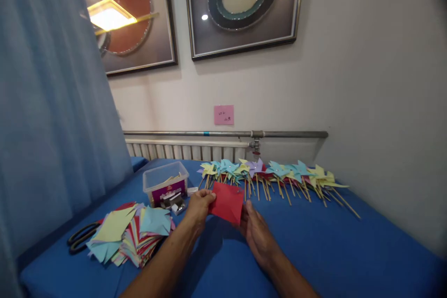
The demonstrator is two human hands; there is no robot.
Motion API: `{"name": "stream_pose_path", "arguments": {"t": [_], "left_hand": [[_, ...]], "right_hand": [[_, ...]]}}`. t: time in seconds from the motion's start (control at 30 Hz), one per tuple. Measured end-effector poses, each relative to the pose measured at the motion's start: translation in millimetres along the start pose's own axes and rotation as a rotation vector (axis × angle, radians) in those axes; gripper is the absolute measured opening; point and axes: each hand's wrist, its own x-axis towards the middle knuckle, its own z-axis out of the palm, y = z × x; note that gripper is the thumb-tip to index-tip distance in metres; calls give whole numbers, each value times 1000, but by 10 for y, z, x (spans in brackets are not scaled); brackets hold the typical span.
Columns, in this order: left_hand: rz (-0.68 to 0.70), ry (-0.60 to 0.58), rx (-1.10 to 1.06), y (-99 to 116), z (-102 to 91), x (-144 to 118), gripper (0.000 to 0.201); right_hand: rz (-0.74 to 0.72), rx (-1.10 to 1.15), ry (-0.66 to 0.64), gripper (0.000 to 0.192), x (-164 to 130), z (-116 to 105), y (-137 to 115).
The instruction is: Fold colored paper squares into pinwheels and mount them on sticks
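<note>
Hands hold red paper tilted, corner down.

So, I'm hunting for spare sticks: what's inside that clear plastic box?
Inside the clear plastic box, a few pale wooden sticks show near the rim. Its purple label covers the lower part, hiding anything there.

Premises appear to be a furnished domestic or guest room put to use for paper craft work. Two framed abstract pictures hang on the plain wall across the top of the frame; one glazing reflects a square ceiling light. A pale blue curtain fills the left side. A white radiator under a metal pipe runs along the wall at centre. The work surface carries a blue cloth, with a row of paper pinwheels at centre right and stacked coloured paper at lower left.
</note>
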Motion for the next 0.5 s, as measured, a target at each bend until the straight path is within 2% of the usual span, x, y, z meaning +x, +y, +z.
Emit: {"name": "stream_pose_path", "arguments": {"t": [0.1, 0.23, 0.33, 0.5], "left_hand": [[-6, -42, 21, -195, 129, 7, 34], [-40, -46, 11, -394, 125, -66, 36], [-62, -43, -27, -439, 96, -114, 36], [-43, 8, -83, -416, 113, -139, 34]], "right_hand": [[8, 116, -77, 53, -75, 10, -67], [29, 174, -9, 41, -98, -29, 52], [53, 210, 40, 38, -88, -61, 131], [71, 227, -14, 40, -103, -53, 119]]}}
